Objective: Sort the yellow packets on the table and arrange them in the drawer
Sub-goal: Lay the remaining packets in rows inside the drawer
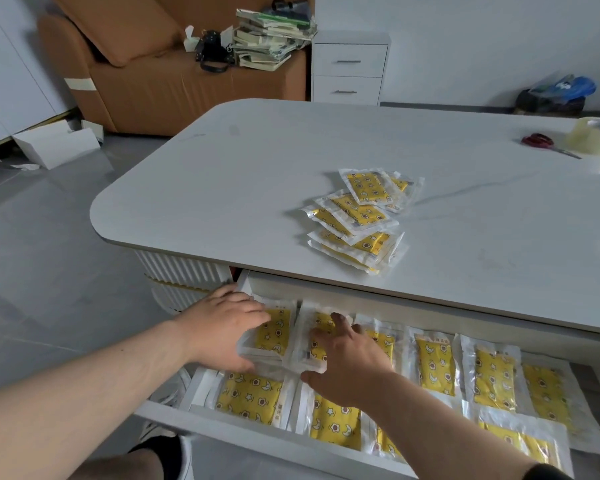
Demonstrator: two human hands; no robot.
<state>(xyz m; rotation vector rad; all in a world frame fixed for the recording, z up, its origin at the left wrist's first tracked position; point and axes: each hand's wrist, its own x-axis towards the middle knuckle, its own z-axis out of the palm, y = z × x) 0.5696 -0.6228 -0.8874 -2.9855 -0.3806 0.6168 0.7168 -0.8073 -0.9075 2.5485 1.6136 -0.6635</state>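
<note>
A loose pile of yellow packets (357, 216) in clear wrappers lies on the white table (222, 174), near its front edge. Below the tabletop the drawer (246, 426) stands pulled out, with several yellow packets laid flat in two rows. My left hand (219, 327) grips a small stack of packets (274, 336) at the drawer's back left corner, thumb on the near edge. My right hand (347, 365) rests with spread fingers on the neighbouring packet (317, 336), thumb at its near edge.
Red scissors (539, 142) and a roll of clear tape (593, 135) lie at the table's far right. Beyond the table stand a brown sofa (146, 74) with a stack of books, and a white drawer cabinet (349, 69). White boxes (54, 143) sit on the floor to the left.
</note>
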